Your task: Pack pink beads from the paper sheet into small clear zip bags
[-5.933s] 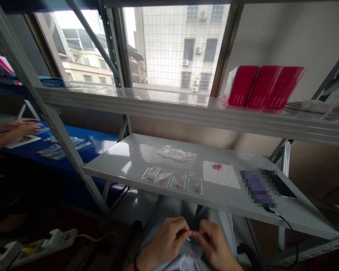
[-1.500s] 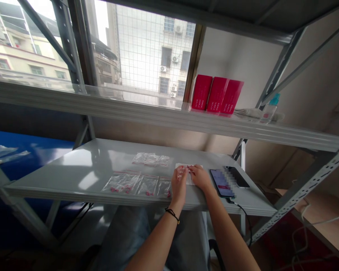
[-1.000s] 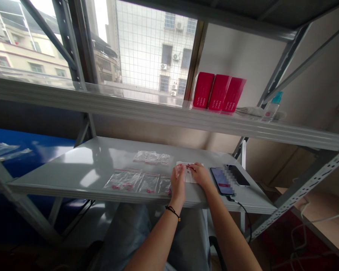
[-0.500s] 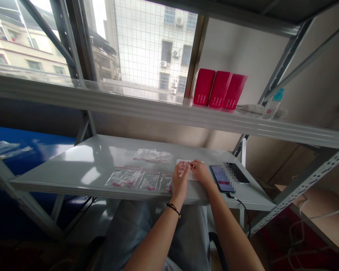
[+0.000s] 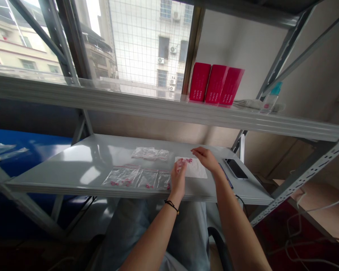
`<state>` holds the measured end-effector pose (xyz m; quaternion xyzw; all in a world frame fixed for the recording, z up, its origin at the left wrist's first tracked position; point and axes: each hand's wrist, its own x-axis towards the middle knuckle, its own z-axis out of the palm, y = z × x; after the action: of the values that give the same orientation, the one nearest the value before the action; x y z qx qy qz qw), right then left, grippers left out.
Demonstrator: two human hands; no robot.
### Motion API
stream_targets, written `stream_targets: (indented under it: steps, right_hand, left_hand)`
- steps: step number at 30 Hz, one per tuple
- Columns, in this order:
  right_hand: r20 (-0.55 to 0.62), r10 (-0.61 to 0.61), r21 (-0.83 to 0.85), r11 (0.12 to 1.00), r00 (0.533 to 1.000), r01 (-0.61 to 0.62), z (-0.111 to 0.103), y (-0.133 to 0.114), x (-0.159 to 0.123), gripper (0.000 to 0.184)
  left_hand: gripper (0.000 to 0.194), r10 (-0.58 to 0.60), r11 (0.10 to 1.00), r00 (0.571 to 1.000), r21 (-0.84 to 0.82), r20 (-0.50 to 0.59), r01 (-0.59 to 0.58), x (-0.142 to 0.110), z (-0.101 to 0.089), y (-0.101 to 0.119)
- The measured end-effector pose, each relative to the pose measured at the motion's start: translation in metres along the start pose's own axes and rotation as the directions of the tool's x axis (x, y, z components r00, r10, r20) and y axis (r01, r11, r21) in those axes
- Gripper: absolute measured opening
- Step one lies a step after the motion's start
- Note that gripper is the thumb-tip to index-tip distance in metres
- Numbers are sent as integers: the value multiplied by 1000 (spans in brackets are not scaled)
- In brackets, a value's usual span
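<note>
On the grey shelf (image 5: 81, 165) lies a white paper sheet (image 5: 197, 171) with a small heap of pink pieces (image 5: 188, 160). My left hand (image 5: 178, 176) rests at the paper's left edge, fingers curled round a small clear bag. My right hand (image 5: 205, 158) hovers over the paper's far edge just right of the pink pieces, fingertips pinched together; whether they hold anything I cannot make out. Left of my hands, a row of clear zip bags (image 5: 135, 178) with pink pieces inside lies along the shelf front. A pile of empty clear bags (image 5: 150, 153) lies behind them.
A dark phone (image 5: 236, 168) with a cable lies right of the paper. The upper shelf (image 5: 130, 105) carries three red boxes (image 5: 215, 85) and a small bottle (image 5: 270, 100). Slanted metal struts (image 5: 285, 188) frame the right side. A blue table (image 5: 31, 145) stands to the left.
My hands came up from my lap to the paper. In the last half second my right hand drew away from the left toward the paper's far edge, uncovering the sheet.
</note>
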<state>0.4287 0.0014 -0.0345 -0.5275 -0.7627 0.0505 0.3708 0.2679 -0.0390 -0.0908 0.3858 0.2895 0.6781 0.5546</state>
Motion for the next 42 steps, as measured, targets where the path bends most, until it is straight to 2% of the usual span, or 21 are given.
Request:
stream_targets:
  steps: [5, 11, 24, 32, 42]
  right_hand:
    - [11, 99, -144, 985, 995, -97, 33, 35, -11, 33]
    - [62, 122, -264, 959, 991, -102, 53, 44, -23, 40]
    - [73, 97, -297, 952, 993, -71, 54, 54, -29, 41]
    - [99, 101, -309, 949, 990, -66, 54, 47, -25, 28]
    - [139, 142, -334, 938, 980, -89, 51, 44, -17, 22]
  left_hand:
    - [42, -30, 1000, 999, -9, 14, 30, 2, -2, -4]
    - [37, -14, 1000, 999, -11, 41, 14, 4, -3, -10]
    - [36, -40, 997, 997, -70, 63, 45, 3, -3, -10]
    - [34, -34, 998, 997, -58, 72, 38, 4, -1, -9]
    - [31, -42, 999, 995, -17, 90, 44, -1, 0, -2]
